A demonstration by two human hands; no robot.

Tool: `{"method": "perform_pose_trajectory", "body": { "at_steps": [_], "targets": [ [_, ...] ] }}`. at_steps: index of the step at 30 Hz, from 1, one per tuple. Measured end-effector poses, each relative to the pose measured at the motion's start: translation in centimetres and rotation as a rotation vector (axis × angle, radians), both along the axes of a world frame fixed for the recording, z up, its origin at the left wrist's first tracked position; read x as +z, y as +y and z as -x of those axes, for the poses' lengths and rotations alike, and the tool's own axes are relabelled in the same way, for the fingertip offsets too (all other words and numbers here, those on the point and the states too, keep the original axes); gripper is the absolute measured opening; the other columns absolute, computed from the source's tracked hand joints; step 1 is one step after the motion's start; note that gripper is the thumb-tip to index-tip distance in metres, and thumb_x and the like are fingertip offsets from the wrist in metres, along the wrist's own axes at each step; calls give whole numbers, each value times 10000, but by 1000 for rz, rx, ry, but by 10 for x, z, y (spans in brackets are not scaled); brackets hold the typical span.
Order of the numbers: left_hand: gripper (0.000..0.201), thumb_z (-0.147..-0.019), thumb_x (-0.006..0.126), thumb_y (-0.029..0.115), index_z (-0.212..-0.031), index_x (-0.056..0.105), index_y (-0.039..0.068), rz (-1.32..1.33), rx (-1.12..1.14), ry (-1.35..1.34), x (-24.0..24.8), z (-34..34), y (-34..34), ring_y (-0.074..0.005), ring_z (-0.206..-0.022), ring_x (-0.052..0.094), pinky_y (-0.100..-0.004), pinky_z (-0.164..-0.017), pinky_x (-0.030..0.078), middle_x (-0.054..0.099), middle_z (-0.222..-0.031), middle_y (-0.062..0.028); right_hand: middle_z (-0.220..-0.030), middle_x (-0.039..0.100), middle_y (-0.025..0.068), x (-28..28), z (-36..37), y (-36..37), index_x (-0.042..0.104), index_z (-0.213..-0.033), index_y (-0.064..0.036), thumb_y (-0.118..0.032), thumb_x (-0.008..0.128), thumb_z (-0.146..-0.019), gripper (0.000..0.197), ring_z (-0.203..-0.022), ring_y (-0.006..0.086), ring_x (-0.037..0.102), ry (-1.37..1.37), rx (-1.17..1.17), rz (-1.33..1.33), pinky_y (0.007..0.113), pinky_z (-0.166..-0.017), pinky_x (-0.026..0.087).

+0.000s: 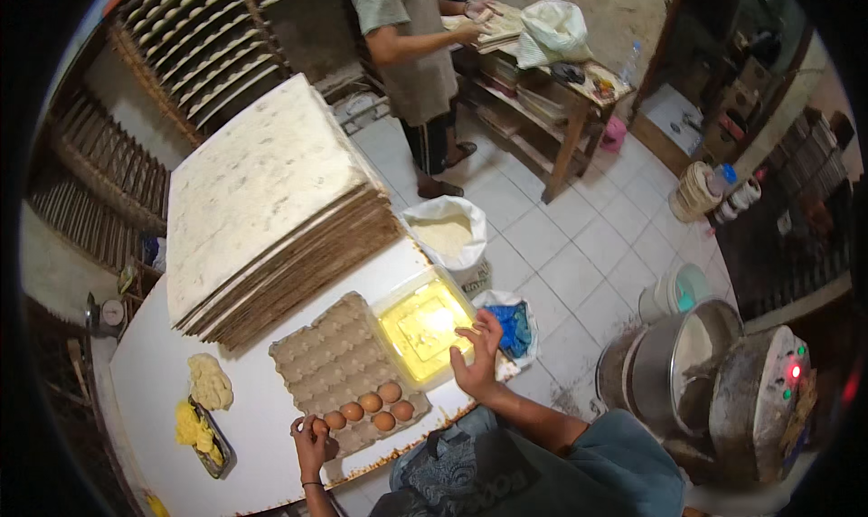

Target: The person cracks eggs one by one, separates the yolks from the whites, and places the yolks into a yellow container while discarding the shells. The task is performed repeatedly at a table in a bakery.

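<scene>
Left grip [310,446] — grasping one egg [319,426] | right grip [479,363] — released | six other eggs [370,402], one tray [327,359]

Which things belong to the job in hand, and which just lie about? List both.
In use: brown eggs at the left hand; cardboard egg tray; clear plastic container by the right hand.

Apparently lying about: dough lump; stacked boards; open white sack.

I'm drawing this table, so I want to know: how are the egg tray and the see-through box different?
The egg tray is dull grey-brown and bumpy, while the see-through box is shiny and clear. The egg tray has brown eggs in some cups; the see-through box shows bright yellow. The egg tray looks bigger than the see-through box. Both lie on the white table.
</scene>
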State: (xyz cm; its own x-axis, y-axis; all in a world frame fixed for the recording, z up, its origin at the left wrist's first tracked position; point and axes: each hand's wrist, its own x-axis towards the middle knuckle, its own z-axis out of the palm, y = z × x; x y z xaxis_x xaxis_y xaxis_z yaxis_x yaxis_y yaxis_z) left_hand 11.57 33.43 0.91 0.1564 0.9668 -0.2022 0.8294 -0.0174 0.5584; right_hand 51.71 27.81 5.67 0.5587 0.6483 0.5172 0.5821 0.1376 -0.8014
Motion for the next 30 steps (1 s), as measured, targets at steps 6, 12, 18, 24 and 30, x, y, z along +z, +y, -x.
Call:
{"method": "perform_pose_trajectory", "body": {
  "at_steps": [6,12,18,24,30],
  "targets": [
    [421,-662,724,128,-1045,569,50,-8,99,-101,-9,-1,4,-353,-1043,440,-398,-853,433,376,-1173,-206,-1114,487,162,23,89,47,569,-956,-11,-35,566,-774,183,-1028,311,506,54,776,58,371,-841,438],
    [420,-724,668,189,-1068,533,-10,-218,-99,-65,-15,5,5,-369,-1091,406,-424,-898,385,392,-1171,-223,-1204,428,169,-26,189,78,542,-1058,-40,-233,556,-801,322,-1115,342,414,-511,1088,371,482,-931,320],
    [370,-794,621,139,-1119,492,18,-300,8,-289,-21,21,-11,-342,-1051,440,-389,-838,421,397,-1193,-197,-1079,473,111,-46,220,79,484,-1102,-118,-204,600,-731,398,-1060,291,443,-586,1268,612,480,-850,347],
    [369,-812,583,88,-1153,473,2,-233,88,-529,-29,18,-10,-312,-1101,432,-375,-912,393,413,-1217,-182,-989,491,103,-30,224,87,537,-1049,-138,-173,622,-728,334,-1001,288,467,-661,1212,697,464,-821,380],
    [400,-837,573,63,-1186,393,-16,-56,349,-1131,-19,16,-3,-227,-1092,471,-327,-950,378,415,-1257,-155,-928,516,71,-47,221,79,586,-992,-115,-184,631,-718,286,-959,251,489,-710,1135,524,397,-837,366]
  ]
}}
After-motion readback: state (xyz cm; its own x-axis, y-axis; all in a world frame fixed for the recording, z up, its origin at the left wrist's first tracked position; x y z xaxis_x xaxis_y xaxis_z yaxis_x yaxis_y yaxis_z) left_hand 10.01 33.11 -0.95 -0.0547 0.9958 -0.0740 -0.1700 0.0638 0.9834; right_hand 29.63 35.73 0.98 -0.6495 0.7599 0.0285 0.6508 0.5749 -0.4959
